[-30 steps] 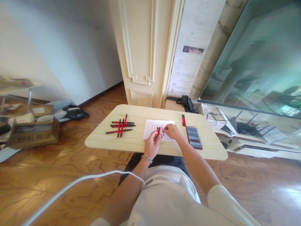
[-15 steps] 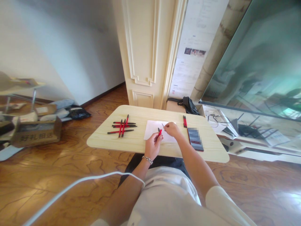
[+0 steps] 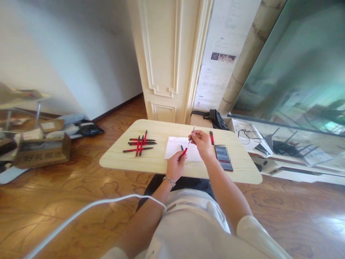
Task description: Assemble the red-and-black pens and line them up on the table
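Observation:
My left hand (image 3: 175, 165) is closed round a red pen barrel (image 3: 184, 151), which tilts up and to the right over the white paper (image 3: 171, 145). Between the fingertips of my right hand (image 3: 202, 142) is a thin pen refill (image 3: 194, 128). Its lower end points down at the barrel's upper end; whether it is inside the barrel is too small to tell. A small black pen part (image 3: 182, 147) lies on the paper just beyond my left fingers.
Several red and black pens (image 3: 141, 143) lie crossed at the table's left. A couple more pens (image 3: 211, 137) and a phone (image 3: 224, 159) lie to the right on the wooden table (image 3: 151, 163). A white cable (image 3: 107, 202) runs past my left forearm.
My right hand has lifted slightly and turned, bringing the refill from a slant beside the barrel to nearly in line above it. My left hand keeps hold of the barrel, which now leans further right.

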Demonstrator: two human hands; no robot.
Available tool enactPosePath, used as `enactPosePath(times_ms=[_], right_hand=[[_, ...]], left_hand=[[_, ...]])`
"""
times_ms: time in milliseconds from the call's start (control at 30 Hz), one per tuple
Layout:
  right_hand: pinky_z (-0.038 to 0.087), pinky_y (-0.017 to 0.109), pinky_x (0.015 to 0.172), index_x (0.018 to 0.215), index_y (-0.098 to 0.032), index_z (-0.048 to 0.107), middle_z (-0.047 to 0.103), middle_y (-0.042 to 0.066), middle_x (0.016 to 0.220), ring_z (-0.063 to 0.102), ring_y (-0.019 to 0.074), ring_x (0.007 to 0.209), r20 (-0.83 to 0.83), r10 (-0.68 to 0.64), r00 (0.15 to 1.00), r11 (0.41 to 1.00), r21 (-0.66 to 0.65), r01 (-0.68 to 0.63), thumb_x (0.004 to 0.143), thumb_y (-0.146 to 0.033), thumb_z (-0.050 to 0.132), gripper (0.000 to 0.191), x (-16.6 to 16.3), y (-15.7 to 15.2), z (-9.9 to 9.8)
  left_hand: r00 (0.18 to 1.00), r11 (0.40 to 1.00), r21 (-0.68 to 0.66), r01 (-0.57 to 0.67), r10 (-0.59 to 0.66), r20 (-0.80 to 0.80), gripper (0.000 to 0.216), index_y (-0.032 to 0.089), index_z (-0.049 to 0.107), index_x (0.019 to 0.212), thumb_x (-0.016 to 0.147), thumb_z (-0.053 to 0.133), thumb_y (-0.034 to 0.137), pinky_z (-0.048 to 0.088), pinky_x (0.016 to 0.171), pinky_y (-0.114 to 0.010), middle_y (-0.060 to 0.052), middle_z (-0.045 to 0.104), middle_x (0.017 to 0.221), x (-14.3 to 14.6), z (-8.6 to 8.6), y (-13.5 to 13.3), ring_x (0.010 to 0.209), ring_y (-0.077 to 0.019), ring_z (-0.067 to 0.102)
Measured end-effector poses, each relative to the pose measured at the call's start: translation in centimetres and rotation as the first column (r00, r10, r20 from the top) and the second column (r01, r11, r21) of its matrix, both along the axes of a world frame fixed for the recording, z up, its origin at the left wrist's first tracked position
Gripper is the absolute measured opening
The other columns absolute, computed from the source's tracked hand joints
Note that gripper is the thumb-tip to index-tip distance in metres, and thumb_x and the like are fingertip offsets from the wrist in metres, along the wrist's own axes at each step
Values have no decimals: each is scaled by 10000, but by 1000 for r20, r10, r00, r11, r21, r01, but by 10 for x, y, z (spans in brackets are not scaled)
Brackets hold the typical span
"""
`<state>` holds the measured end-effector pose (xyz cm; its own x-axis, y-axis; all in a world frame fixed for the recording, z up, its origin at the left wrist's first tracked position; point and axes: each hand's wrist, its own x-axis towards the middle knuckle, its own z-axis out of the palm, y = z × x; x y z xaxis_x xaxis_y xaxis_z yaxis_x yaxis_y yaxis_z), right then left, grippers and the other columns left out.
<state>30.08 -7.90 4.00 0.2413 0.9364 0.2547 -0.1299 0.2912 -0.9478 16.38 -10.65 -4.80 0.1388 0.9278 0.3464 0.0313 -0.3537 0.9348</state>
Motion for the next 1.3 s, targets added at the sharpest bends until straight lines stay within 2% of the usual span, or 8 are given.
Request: enactPosePath(times_ms=[400, 800, 1167, 1300], right_hand=[[484, 257, 676, 826, -168, 603, 692, 58, 828, 625, 139, 736, 248, 89, 965, 994, -89, -69, 761, -417, 596, 257, -9, -16, -33], [481, 272, 709, 843, -166, 640, 685, 53, 841, 614, 156, 772, 435, 66, 898, 998, -51, -49, 797, -386, 562, 238, 0, -14, -36], [470, 276, 729, 780, -171, 635, 668, 40, 783, 606, 161, 755, 506, -69, 860, 997, 10, 74, 787, -391, 569, 229, -2, -18, -33], [462, 275, 724, 793, -170, 645, 669, 37, 788, 604, 160, 760, 542, -36, 839, 999, 9, 37, 799, -375, 552, 226, -1, -19, -31]], left_hand=[[999, 998, -53, 28, -26, 46, 384, 165, 629, 1098, 845, 559, 446, 549, 785, -343, -84, 713, 911, 0, 1, 0, 815, -195, 686], [998, 996, -79, 39, -34, 61, 394, 164, 631, 1077, 834, 570, 468, 556, 765, -339, -80, 718, 899, 0, 3, -2, 786, -195, 695], [996, 996, -71, 48, -42, 81, 400, 162, 618, 1073, 822, 581, 472, 558, 765, -341, -83, 716, 896, 0, 3, -2, 795, -197, 694], [996, 995, -84, 49, -42, 80, 391, 158, 619, 1055, 822, 581, 470, 554, 766, -339, -83, 715, 890, 0, 3, -2, 797, -196, 692]])
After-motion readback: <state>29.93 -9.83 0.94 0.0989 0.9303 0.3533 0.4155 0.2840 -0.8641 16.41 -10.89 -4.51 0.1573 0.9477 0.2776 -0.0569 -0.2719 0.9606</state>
